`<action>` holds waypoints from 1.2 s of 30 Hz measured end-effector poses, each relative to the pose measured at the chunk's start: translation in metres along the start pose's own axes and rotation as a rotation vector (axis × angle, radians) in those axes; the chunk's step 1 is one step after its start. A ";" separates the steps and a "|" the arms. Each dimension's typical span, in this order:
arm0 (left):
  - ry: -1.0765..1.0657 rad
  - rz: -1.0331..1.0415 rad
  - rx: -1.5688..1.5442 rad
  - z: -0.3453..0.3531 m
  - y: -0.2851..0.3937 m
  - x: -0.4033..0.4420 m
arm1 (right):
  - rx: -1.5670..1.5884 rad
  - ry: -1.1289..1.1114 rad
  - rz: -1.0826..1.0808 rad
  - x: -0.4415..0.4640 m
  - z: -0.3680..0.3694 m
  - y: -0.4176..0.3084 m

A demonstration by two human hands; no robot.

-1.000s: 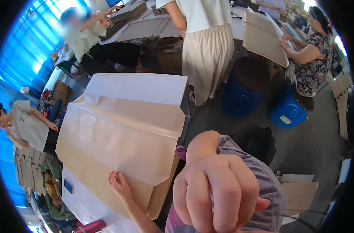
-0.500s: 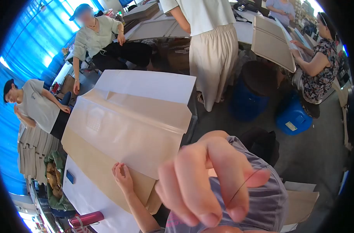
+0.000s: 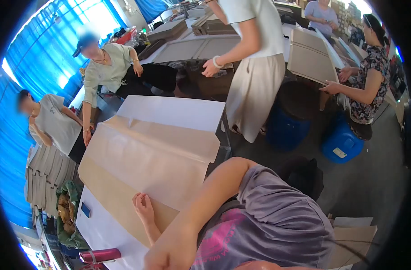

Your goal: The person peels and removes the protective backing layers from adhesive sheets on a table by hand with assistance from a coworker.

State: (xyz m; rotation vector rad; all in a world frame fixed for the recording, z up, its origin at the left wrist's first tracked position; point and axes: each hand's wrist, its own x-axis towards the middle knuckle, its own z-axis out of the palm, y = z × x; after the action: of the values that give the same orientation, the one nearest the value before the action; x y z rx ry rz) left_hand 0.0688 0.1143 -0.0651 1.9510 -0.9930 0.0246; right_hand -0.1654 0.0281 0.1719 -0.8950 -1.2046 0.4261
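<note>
My left hand [image 3: 143, 205] rests on the brown sheet [image 3: 111, 186], its fingers loosely bent and slightly apart with nothing visible in them. Folded paper-like sheets, glossy light brown [image 3: 156, 157] over white [image 3: 174, 110], cover the table. Low in the view, my right hand [image 3: 169, 252] is close to the camera and blurred, in front of the table's near side. The lower frame edge cuts it off, and its fingers and anything in them cannot be made out.
A phone [image 3: 85, 209] and a pink bottle [image 3: 100, 255] lie on the white surface [image 3: 95, 229]. One person [image 3: 108, 67] touches the table's far left corner; another [image 3: 255, 58] stands beyond it. Blue drums [image 3: 342, 146] stand right. A seated person [image 3: 367, 85] holds a board [image 3: 311, 56].
My right hand has moved down and left from in front of my shirt, baring the forearm. My left hand stays on the sheet. The standing person has turned, and the seated person's hands have moved.
</note>
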 end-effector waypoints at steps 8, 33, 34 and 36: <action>-0.055 0.112 0.252 -0.003 0.028 -0.021 | -0.030 0.660 0.609 -0.113 -0.015 0.071; -0.127 0.246 0.380 -0.007 0.075 -0.090 | 0.265 1.405 0.736 -0.223 -0.002 0.197; -0.143 0.237 0.382 -0.007 0.075 -0.088 | 0.289 1.403 0.747 -0.225 -0.003 0.197; -0.181 0.220 0.392 -0.009 0.077 -0.083 | 0.255 1.400 0.732 -0.229 -0.005 0.196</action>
State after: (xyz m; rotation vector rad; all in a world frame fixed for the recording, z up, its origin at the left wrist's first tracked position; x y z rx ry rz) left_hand -0.0344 0.1535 -0.0366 2.2135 -1.4036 0.1816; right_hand -0.2055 -0.0185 -0.1231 -1.0621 0.4733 0.3749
